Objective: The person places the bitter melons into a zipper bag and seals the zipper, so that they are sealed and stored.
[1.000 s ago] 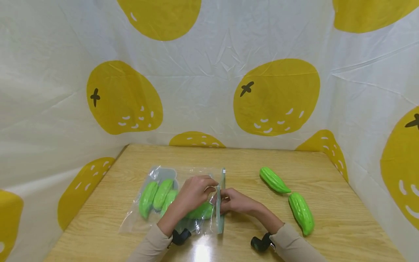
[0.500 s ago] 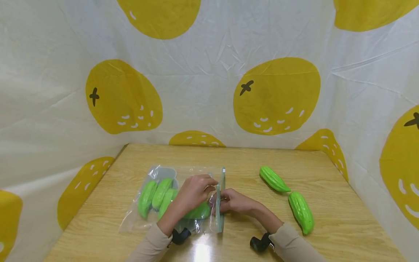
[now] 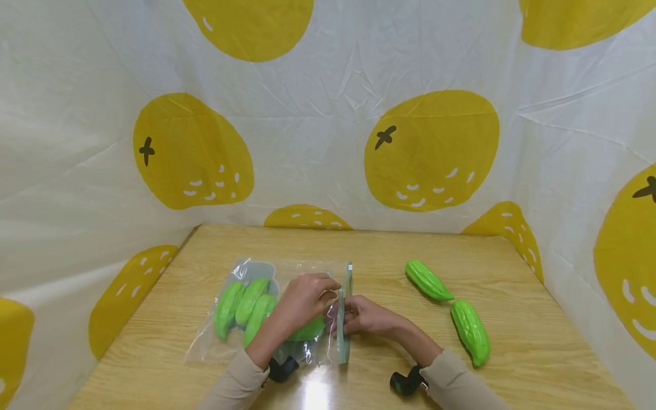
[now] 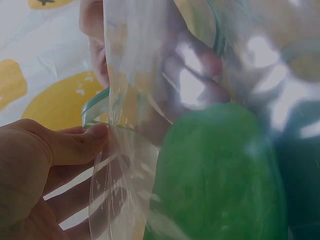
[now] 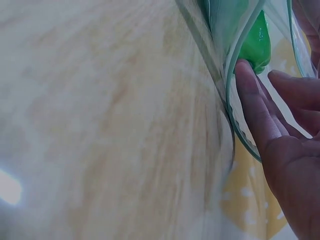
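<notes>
A clear zip bag (image 3: 341, 336) lies on the table with its mouth facing right. My left hand (image 3: 306, 299) pinches the bag's rim between thumb and fingers. My right hand (image 3: 374, 316) reaches into the mouth; in the right wrist view its extended fingers (image 5: 252, 102) touch the end of a shiny green gourd (image 5: 260, 45). That gourd (image 4: 220, 175) looms large through the plastic in the left wrist view. Several more ribbed green gourds (image 3: 229, 310) lie further inside, beside a pale grey-blue tray (image 3: 265, 270). My left forearm partly covers them.
Two loose green gourds lie on the wooden table (image 3: 379, 250) to the right, one farther back (image 3: 428, 280) and one nearer (image 3: 470, 333). A white curtain (image 3: 307, 142) with yellow fruit prints encloses the back and sides.
The gourd at my right fingertips has slid left, deeper into the bag. The other bagged gourds have shifted slightly left. My left hand keeps its grip on the rim.
</notes>
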Motion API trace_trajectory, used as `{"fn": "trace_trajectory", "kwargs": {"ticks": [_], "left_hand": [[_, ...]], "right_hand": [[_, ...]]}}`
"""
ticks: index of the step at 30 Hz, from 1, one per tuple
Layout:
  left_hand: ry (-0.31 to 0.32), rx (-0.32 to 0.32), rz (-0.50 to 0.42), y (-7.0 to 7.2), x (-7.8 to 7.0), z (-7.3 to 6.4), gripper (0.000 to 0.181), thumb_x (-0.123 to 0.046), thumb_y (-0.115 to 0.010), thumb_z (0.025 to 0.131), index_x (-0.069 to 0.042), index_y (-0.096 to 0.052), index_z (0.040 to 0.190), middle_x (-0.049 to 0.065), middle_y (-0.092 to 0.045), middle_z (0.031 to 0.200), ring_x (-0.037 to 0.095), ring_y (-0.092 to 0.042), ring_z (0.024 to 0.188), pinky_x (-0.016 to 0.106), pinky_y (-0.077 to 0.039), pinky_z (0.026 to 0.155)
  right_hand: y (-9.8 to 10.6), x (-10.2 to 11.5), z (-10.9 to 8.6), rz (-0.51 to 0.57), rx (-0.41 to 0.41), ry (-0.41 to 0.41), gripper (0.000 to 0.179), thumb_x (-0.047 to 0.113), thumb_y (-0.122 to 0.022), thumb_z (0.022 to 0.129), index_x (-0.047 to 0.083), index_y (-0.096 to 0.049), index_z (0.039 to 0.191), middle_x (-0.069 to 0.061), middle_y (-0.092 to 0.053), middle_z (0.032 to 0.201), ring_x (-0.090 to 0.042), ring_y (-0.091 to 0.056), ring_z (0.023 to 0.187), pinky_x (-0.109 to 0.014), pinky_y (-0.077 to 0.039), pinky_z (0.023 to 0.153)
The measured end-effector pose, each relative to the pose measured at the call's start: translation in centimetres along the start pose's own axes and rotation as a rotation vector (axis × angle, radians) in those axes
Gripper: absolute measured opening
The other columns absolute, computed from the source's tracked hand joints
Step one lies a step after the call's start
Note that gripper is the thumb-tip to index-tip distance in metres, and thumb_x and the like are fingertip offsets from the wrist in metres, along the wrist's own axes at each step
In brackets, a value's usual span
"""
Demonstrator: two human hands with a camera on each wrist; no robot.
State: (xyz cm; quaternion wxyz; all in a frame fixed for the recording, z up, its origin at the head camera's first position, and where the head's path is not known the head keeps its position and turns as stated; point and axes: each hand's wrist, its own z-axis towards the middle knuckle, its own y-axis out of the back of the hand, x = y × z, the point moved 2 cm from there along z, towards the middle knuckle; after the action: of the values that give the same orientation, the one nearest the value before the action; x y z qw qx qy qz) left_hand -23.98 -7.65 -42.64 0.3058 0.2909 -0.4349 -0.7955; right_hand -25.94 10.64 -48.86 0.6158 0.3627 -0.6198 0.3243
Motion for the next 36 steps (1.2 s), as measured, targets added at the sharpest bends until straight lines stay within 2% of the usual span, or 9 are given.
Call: {"fn": "trace_trajectory", "kwargs": {"ticks": [7, 14, 19, 23, 28, 36], "left_hand": [[0.010, -0.001, 0.003, 0.02, 0.03, -0.08, 0.015, -0.012, -0.078, 0.090, -0.017, -0.081, 0.104, -0.005, -0.078, 0.093, 0.013, -0.074, 0.083, 0.029, -0.060, 0.069], [0.007, -0.005, 0.003, 0.00, 0.11, -0.14, 0.015, -0.012, -0.078, 0.090, -0.017, -0.081, 0.104, -0.005, -0.078, 0.094, 0.013, -0.074, 0.083, 0.030, -0.060, 0.070], [0.002, -0.010, 0.003, -0.14, 0.16, -0.15, 0.015, -0.012, -0.078, 0.090, -0.017, -0.081, 0.104, -0.006, -0.078, 0.093, 0.012, -0.074, 0.083, 0.030, -0.060, 0.070], [0.000, -0.011, 0.003, -0.18, 0.10, -0.09, 0.014, -0.013, -0.078, 0.090, -0.018, -0.081, 0.103, -0.006, -0.078, 0.093, 0.013, -0.074, 0.083, 0.031, -0.060, 0.070], [0.011, 0.002, -0.003, -0.12, 0.00, -0.04, 0.014, -0.013, -0.078, 0.090, -0.018, -0.081, 0.104, -0.006, -0.078, 0.094, 0.012, -0.074, 0.084, 0.031, -0.060, 0.071], [0.018, 0.017, -0.010, -0.12, 0.06, -0.03, 0.013, -0.015, -0.078, 0.091, -0.017, -0.081, 0.104, -0.005, -0.078, 0.095, 0.013, -0.074, 0.085, 0.029, -0.060, 0.072]], "right_hand": [[-0.07, -0.13, 0.10, 0.010, 0.014, -0.015, 0.049, -0.018, -0.053, 0.083, -0.020, -0.050, 0.132, -0.025, -0.068, 0.122, -0.018, -0.072, 0.103, -0.030, -0.059, 0.095], [-0.15, -0.19, 0.10, 0.010, 0.033, 0.007, 0.048, -0.016, -0.053, 0.084, -0.022, -0.049, 0.132, -0.038, -0.063, 0.127, -0.015, -0.072, 0.107, -0.030, -0.058, 0.098], [-0.29, -0.24, 0.06, 0.014, 0.033, 0.000, 0.047, -0.016, -0.053, 0.085, -0.022, -0.049, 0.131, -0.038, -0.063, 0.127, -0.014, -0.072, 0.107, -0.030, -0.057, 0.099], [-0.27, -0.20, -0.04, -0.001, 0.017, -0.002, 0.045, -0.015, -0.054, 0.085, -0.021, -0.051, 0.130, -0.036, -0.065, 0.125, -0.017, -0.072, 0.107, -0.030, -0.058, 0.098], [-0.16, 0.00, -0.09, -0.025, -0.005, -0.002, 0.045, -0.011, -0.056, 0.087, -0.019, -0.053, 0.131, -0.037, -0.065, 0.125, -0.028, -0.072, 0.111, -0.031, -0.059, 0.097], [0.21, 0.20, -0.47, -0.055, -0.042, -0.021, 0.046, -0.006, -0.062, 0.089, -0.014, -0.055, 0.134, -0.031, -0.067, 0.128, -0.025, -0.072, 0.114, -0.029, -0.058, 0.097]]}}
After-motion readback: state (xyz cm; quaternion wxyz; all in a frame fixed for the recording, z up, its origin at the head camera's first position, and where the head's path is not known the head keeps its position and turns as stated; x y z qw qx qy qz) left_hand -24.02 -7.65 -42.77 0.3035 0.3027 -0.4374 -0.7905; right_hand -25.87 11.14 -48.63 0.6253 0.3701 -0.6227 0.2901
